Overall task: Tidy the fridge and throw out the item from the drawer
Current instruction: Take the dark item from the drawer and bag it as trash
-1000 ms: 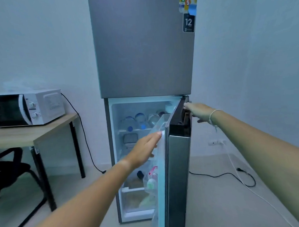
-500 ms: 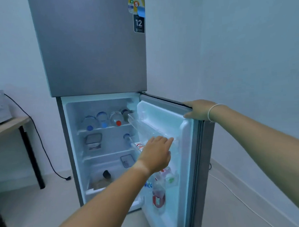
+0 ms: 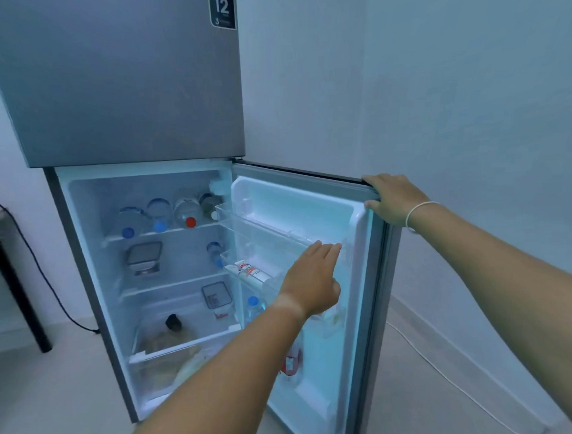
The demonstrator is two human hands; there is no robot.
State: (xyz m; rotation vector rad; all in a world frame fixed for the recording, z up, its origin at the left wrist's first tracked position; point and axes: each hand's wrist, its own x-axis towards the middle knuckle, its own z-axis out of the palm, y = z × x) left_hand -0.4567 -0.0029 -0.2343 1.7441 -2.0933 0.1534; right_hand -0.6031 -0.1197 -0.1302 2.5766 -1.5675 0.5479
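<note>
The fridge [image 3: 125, 92] was brushed grey outside and white within, lit bluish. Its dark sticker [image 3: 222, 9] bore a white "12". The bottles' caps [image 3: 159, 226] were blue, blue and red. A white band [image 3: 418, 211] circled one wrist. The cable [image 3: 44, 276] was black.

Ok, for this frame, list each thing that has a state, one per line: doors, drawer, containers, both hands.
Lower fridge door: swung wide open.
Freezer door: shut.
Bottom drawer: pushed in, contents inside.
Top-shelf bottles: lying down, capped.
Lidded container: closed.
Top door bin: looks empty.
Left hand: open, at the door bins, holding nothing.
Right hand: grip on the door's top edge.
</note>
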